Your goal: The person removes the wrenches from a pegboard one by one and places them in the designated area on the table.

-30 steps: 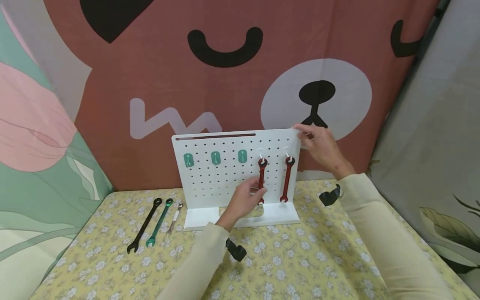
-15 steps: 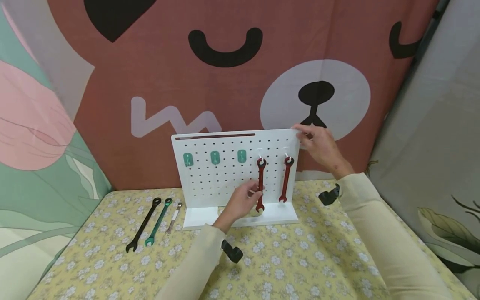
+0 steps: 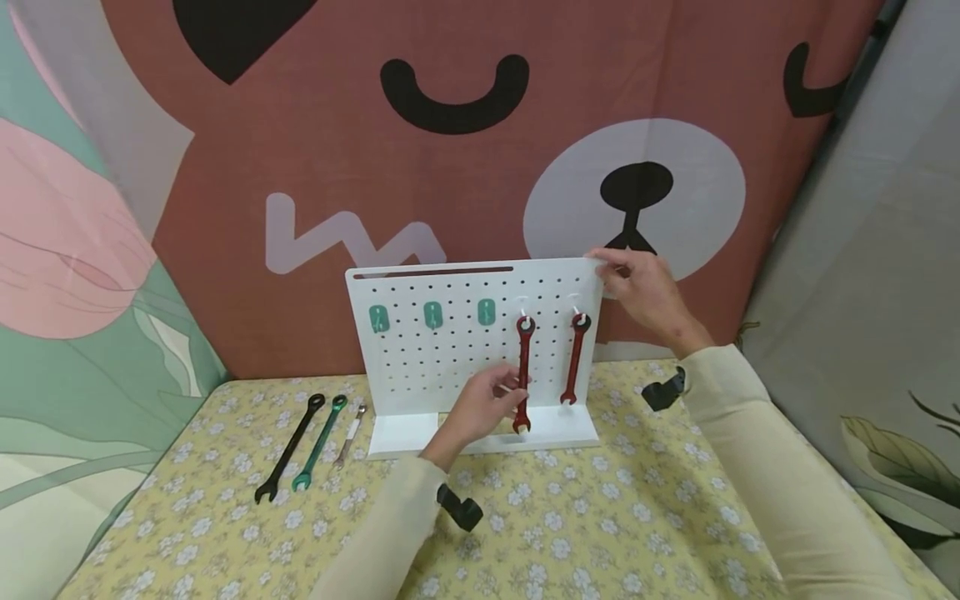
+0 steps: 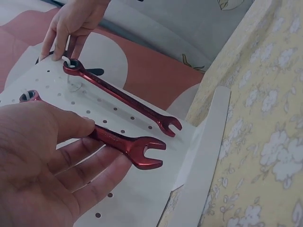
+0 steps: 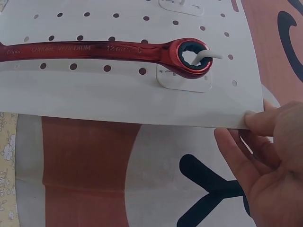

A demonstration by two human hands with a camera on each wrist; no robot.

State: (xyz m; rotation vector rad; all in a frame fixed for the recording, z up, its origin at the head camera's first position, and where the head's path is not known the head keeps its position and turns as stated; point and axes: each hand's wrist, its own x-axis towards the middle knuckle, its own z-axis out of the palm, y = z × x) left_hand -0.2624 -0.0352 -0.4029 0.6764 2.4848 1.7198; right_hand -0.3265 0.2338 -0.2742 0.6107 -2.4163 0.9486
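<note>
A white pegboard [image 3: 420,358] stands upright on the table. Near its right side, two red combination wrenches hang by their ring ends from white hooks. My left hand [image 3: 483,404] pinches the lower shaft of the inner red wrench [image 3: 524,354] between thumb and fingers. Its open end tilts out from the board, as the left wrist view shows. Beside it hangs the outer red wrench [image 3: 576,358], untouched. My right hand [image 3: 651,293] grips the board's top right corner, with the thumb on the front face in the right wrist view.
Three green hook plates, one of them the left plate [image 3: 378,318], sit on the board's upper half. Left of the board lie a black wrench [image 3: 291,446], a green wrench [image 3: 321,442] and a small silver wrench [image 3: 351,437] on the floral tablecloth [image 3: 555,533]. A printed curtain hangs behind.
My left hand has shifted slightly left, and the inner wrench's open end has swung outward from the board. Its ring end stays at the hook. My right hand keeps its place at the corner.
</note>
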